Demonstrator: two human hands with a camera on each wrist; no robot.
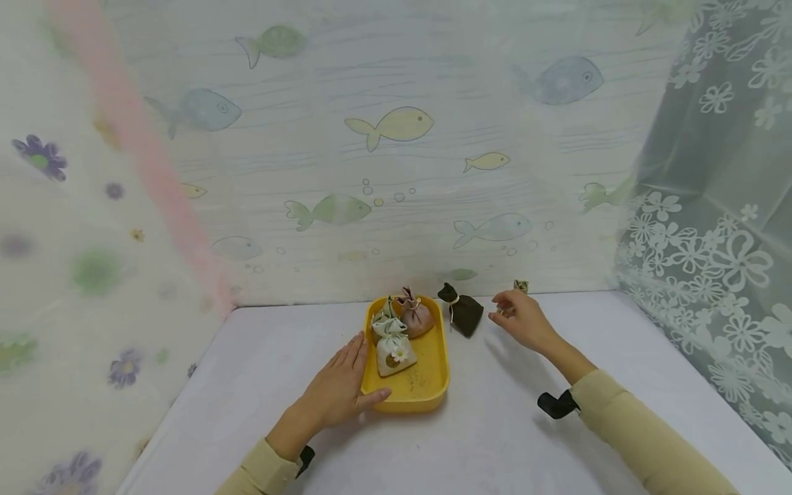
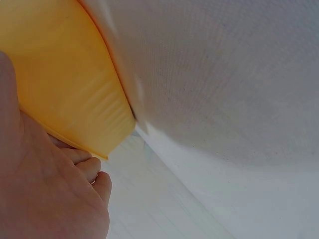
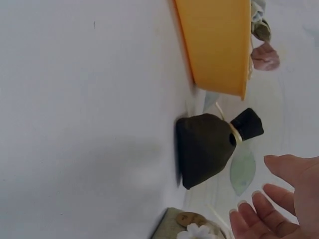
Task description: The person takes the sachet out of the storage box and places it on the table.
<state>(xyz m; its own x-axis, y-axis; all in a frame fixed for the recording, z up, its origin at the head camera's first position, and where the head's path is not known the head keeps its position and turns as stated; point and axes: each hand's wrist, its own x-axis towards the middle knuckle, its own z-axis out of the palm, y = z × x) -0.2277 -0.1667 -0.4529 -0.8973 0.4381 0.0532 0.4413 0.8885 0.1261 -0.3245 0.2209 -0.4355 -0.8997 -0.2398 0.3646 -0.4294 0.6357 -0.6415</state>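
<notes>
The dark little bag (image 1: 462,311) lies on the white bench (image 1: 495,426), just past our right hand (image 1: 522,320) and close beside the yellow tray (image 1: 433,385). Our right fingers (image 3: 259,214) are spread wide and hold nothing; they hover near the dark bag and are not touching it. A second small bag with a white flower (image 3: 192,230) sits right under those fingers, partly hidden. Our left hand (image 1: 337,392) lies flat against the near side of the tray, fingers straight, thumb on the front edge, so it is steadying the tray and not gripping it. Inside the tray we see a flower bag (image 1: 394,352), a brownish bag (image 1: 416,316) and a greenish bag (image 1: 383,313), all crowded at the far end. We think our fingers could bump the dark bag and push it away instead of catching it, because it is soft and lies loose. The tray could also slide, because a flat hand only rests on it.
</notes>
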